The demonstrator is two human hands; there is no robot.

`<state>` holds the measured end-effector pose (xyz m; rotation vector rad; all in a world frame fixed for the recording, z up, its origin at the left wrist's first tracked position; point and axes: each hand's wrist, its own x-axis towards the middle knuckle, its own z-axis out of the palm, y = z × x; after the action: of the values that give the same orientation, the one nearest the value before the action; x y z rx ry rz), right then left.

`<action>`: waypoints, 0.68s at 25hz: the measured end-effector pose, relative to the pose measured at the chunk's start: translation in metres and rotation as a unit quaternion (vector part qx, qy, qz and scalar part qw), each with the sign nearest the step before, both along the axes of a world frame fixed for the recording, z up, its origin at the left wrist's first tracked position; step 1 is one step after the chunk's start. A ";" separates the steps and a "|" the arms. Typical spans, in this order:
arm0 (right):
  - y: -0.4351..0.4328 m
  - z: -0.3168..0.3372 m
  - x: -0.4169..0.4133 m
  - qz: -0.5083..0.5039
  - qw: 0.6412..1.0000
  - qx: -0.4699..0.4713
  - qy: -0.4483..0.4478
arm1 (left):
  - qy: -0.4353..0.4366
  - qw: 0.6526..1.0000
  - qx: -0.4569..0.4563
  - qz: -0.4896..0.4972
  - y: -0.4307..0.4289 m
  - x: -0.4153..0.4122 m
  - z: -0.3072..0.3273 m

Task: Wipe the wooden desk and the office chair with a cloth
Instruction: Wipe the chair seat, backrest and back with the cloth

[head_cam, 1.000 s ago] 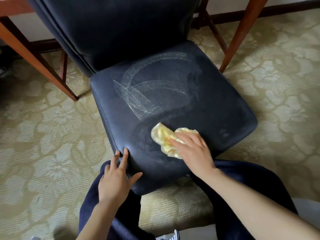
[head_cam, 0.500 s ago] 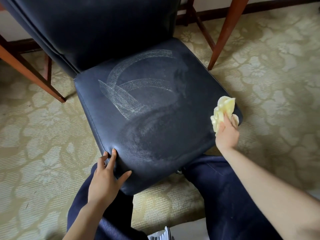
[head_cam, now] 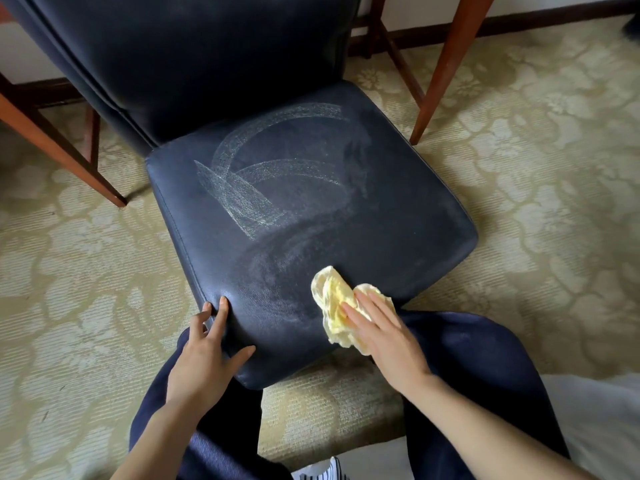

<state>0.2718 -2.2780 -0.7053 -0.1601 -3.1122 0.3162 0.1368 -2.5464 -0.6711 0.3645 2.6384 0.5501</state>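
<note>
The dark blue leather chair (head_cam: 398, 202) fills the middle of the head view, with pale curved streaks across its seat. A crumpled yellow cloth (head_cam: 334, 299) lies on the seat's near edge. My right hand (head_cam: 384, 334) presses it down with straight fingers laid flat on top. My left hand (head_cam: 204, 355) rests on the seat's near left corner, fingers spread along the side and thumb on the front edge. The desk top is out of view.
Reddish wooden desk legs stand at the left (head_cam: 59, 150) and at the upper right (head_cam: 446, 64) behind the chair. A patterned beige carpet (head_cam: 536, 202) covers the floor all around. My dark blue trouser legs (head_cam: 485, 375) flank the seat's front.
My right hand swept the cloth out to the seat's right edge and has come back to the near front edge. The left hand has stayed on the corner.
</note>
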 end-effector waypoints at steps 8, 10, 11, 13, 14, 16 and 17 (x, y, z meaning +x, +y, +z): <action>0.113 0.011 -0.064 -0.485 0.829 -0.255 0.110 | 0.001 0.999 -0.033 0.002 0.005 0.004 -0.002; 0.138 0.018 -0.082 -0.538 0.795 -0.267 0.089 | -0.001 1.000 -0.029 0.007 0.005 0.005 -0.001; 0.151 0.022 -0.090 -0.551 0.791 -0.259 0.066 | -0.001 1.000 -0.026 0.008 0.007 0.005 -0.001; 0.174 0.030 -0.106 -0.533 0.817 -0.218 -0.007 | -0.001 1.000 -0.027 0.007 0.010 0.007 -0.001; 0.181 0.033 -0.113 -0.512 0.836 -0.195 -0.042 | -0.003 1.000 -0.030 0.006 0.011 0.008 -0.001; 0.185 0.038 -0.125 -0.479 0.859 -0.164 -0.082 | -0.006 0.999 -0.032 0.005 0.013 0.009 0.000; 0.184 0.039 -0.130 -0.465 0.867 -0.154 -0.089 | -0.005 0.999 -0.034 0.005 0.013 0.009 0.000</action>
<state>0.1418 -2.0943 -0.6662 -1.6712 -2.6626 0.7557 0.1459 -2.5329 -0.6714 0.3283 2.6420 0.4636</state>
